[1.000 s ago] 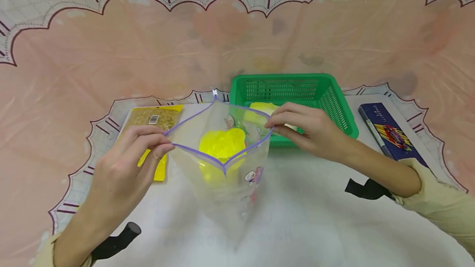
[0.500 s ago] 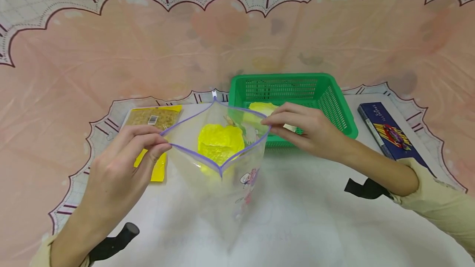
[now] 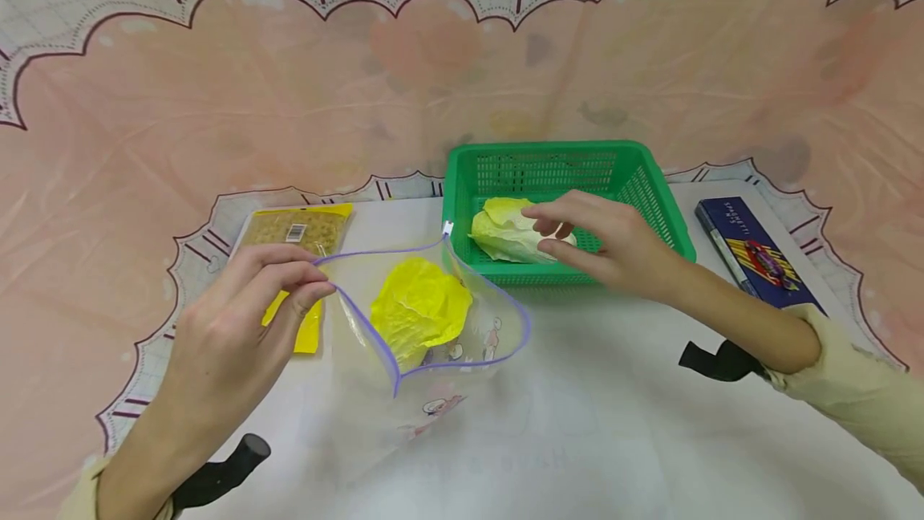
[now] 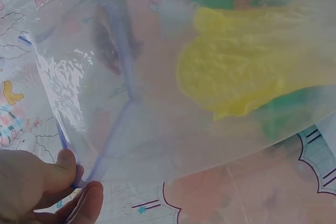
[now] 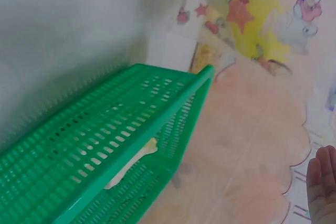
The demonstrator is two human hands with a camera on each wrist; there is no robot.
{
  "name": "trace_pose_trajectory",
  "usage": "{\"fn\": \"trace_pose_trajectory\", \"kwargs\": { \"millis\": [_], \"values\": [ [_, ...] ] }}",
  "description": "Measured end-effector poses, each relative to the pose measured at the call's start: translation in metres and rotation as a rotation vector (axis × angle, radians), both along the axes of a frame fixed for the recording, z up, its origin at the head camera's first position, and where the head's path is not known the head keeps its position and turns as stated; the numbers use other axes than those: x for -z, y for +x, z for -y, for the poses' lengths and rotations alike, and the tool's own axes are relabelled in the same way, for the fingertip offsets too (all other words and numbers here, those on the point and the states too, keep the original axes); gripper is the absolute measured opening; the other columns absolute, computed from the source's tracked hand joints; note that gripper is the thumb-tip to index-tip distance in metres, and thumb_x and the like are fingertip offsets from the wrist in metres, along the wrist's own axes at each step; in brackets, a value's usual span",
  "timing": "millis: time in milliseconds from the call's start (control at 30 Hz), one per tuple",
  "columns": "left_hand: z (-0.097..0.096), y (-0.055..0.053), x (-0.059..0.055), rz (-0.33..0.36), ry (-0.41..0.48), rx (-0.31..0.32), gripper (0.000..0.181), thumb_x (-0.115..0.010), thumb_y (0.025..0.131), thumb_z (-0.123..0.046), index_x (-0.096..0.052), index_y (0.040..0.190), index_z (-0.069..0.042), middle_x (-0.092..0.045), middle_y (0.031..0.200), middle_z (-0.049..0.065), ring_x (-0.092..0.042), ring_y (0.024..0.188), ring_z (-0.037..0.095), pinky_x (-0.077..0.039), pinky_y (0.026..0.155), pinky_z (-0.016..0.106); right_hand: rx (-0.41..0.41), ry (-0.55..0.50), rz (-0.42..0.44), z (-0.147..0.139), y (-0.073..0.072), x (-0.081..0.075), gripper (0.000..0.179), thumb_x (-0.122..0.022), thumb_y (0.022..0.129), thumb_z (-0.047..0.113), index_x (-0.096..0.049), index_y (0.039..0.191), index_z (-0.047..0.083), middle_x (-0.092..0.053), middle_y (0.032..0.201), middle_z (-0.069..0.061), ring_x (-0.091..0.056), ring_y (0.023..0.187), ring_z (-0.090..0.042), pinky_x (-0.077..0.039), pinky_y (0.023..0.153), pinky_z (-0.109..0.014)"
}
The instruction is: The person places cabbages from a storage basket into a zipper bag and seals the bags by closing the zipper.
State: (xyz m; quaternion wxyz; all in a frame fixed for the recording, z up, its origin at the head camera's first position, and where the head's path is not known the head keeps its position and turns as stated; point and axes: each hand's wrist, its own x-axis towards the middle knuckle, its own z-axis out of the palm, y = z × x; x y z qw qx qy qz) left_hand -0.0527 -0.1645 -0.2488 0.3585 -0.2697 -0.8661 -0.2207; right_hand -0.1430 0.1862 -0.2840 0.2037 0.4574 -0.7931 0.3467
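My left hand point(image 3: 231, 323) pinches the left corner of a clear zip bag point(image 3: 440, 406) with a purple-blue seal. The bag's mouth gapes, and a crumpled yellow-green cabbage leaf point(image 3: 419, 307) lies inside. In the left wrist view, thumb and fingertips grip the seal's end, and the leaf point(image 4: 236, 66) shows through the plastic. My right hand point(image 3: 613, 243) is off the bag, fingers loosely bent and holding nothing, over the green basket point(image 3: 556, 148). Just beyond its fingertips, another pale cabbage leaf point(image 3: 501, 227) lies in the basket. The right wrist view shows the fingers point(image 5: 321, 182) at the edge.
A yellow packet of pasta point(image 3: 303, 223) lies behind the left hand, partly covered by it. On the right lies a dark blue spaghetti box point(image 3: 761, 251). The green basket's wall point(image 5: 115, 124) stands close under the right wrist camera.
My right hand has let go of the bag's right edge and lifted slightly, over the basket. The bag's freed side has sagged toward me and its mouth has rounded. My left hand keeps its pinch.
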Motion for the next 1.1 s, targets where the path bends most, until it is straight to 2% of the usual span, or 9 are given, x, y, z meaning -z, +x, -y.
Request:
{"fn": "trace_pose_trajectory", "kwargs": {
  "millis": [100, 167, 267, 367, 433, 500, 667, 833, 1100],
  "values": [
    [0.000, 0.000, 0.000, 0.000, -0.003, 0.007, 0.053, -0.050, 0.098, -0.046, -0.069, 0.084, 0.001, -0.066, 0.093, 0.009, -0.065, 0.084, 0.018, -0.051, 0.072, 0.021, 0.035, 0.046, 0.039, -0.004, -0.010, 0.004, 0.045, -0.075, 0.079, -0.002, -0.064, 0.121, 0.006, -0.068, 0.097, -0.004, -0.062, 0.084, -0.010, -0.053, 0.074, -0.017],
    [0.001, 0.001, -0.001, 0.001, -0.004, 0.014, 0.052, -0.050, 0.098, -0.046, -0.070, 0.084, 0.001, -0.067, 0.093, 0.008, -0.065, 0.083, 0.017, -0.051, 0.072, 0.021, 0.064, 0.106, 0.088, -0.006, -0.019, 0.008, 0.049, -0.076, 0.079, 0.002, -0.062, 0.126, 0.007, -0.067, 0.102, -0.005, -0.062, 0.090, -0.011, -0.054, 0.074, -0.021],
    [0.001, 0.002, -0.001, -0.001, -0.014, 0.026, 0.052, -0.050, 0.098, -0.046, -0.070, 0.084, 0.000, -0.067, 0.092, 0.007, -0.066, 0.081, 0.017, -0.052, 0.071, 0.022, 0.095, 0.242, 0.217, -0.012, -0.038, 0.018, 0.059, -0.076, 0.083, 0.014, -0.053, 0.137, 0.011, -0.063, 0.119, -0.008, -0.058, 0.106, -0.018, -0.054, 0.084, -0.033],
    [0.001, 0.005, 0.000, 0.011, -0.024, 0.036, 0.053, -0.048, 0.098, -0.047, -0.071, 0.084, -0.001, -0.067, 0.091, 0.005, -0.066, 0.081, 0.017, -0.052, 0.074, 0.017, 0.106, 0.371, 0.372, -0.017, -0.060, 0.032, 0.071, -0.074, 0.086, 0.025, -0.040, 0.147, 0.014, -0.051, 0.138, -0.013, -0.048, 0.124, -0.028, -0.048, 0.098, -0.049],
    [0.000, 0.006, 0.000, 0.019, -0.031, 0.043, 0.052, -0.047, 0.099, -0.047, -0.071, 0.085, -0.002, -0.067, 0.091, 0.004, -0.065, 0.081, 0.016, -0.052, 0.075, 0.016, 0.110, 0.429, 0.455, -0.022, -0.073, 0.043, 0.076, -0.073, 0.087, 0.029, -0.034, 0.150, 0.013, -0.043, 0.144, -0.017, -0.041, 0.133, -0.034, -0.041, 0.105, -0.057],
    [-0.001, 0.008, 0.001, 0.026, -0.034, 0.048, 0.052, -0.046, 0.099, -0.047, -0.071, 0.085, -0.003, -0.067, 0.092, 0.003, -0.065, 0.082, 0.014, -0.053, 0.075, 0.015, 0.112, 0.461, 0.504, -0.025, -0.083, 0.053, 0.079, -0.072, 0.087, 0.030, -0.031, 0.152, 0.013, -0.039, 0.148, -0.020, -0.037, 0.136, -0.038, -0.038, 0.107, -0.061],
    [0.000, 0.009, 0.002, 0.028, -0.043, 0.047, 0.051, -0.046, 0.100, -0.047, -0.071, 0.087, -0.004, -0.067, 0.093, 0.003, -0.064, 0.082, 0.013, -0.054, 0.070, 0.020, 0.108, 0.489, 0.565, -0.024, -0.098, 0.071, 0.082, -0.073, 0.087, 0.035, -0.029, 0.153, 0.014, -0.035, 0.150, -0.020, -0.035, 0.138, -0.038, -0.037, 0.108, -0.062],
    [0.002, 0.009, 0.004, 0.043, -0.037, 0.051, 0.048, -0.049, 0.098, -0.046, -0.071, 0.089, -0.004, -0.067, 0.094, 0.004, -0.064, 0.081, 0.015, -0.053, 0.071, 0.015, 0.094, 0.520, 0.600, -0.016, -0.107, 0.078, 0.088, -0.073, 0.086, 0.037, -0.024, 0.154, 0.012, -0.031, 0.152, -0.023, -0.032, 0.139, -0.041, -0.035, 0.109, -0.063],
    [-0.003, 0.009, 0.002, 0.002, -0.032, 0.056, 0.047, -0.050, 0.099, -0.045, -0.072, 0.085, -0.005, -0.067, 0.091, 0.002, -0.064, 0.076, 0.013, -0.052, 0.065, 0.021, 0.157, 0.569, 0.704, -0.013, -0.123, 0.096, 0.106, -0.074, 0.083, 0.046, -0.007, 0.156, 0.008, -0.018, 0.155, -0.029, -0.022, 0.143, -0.046, -0.030, 0.111, -0.067]
  ]
}}
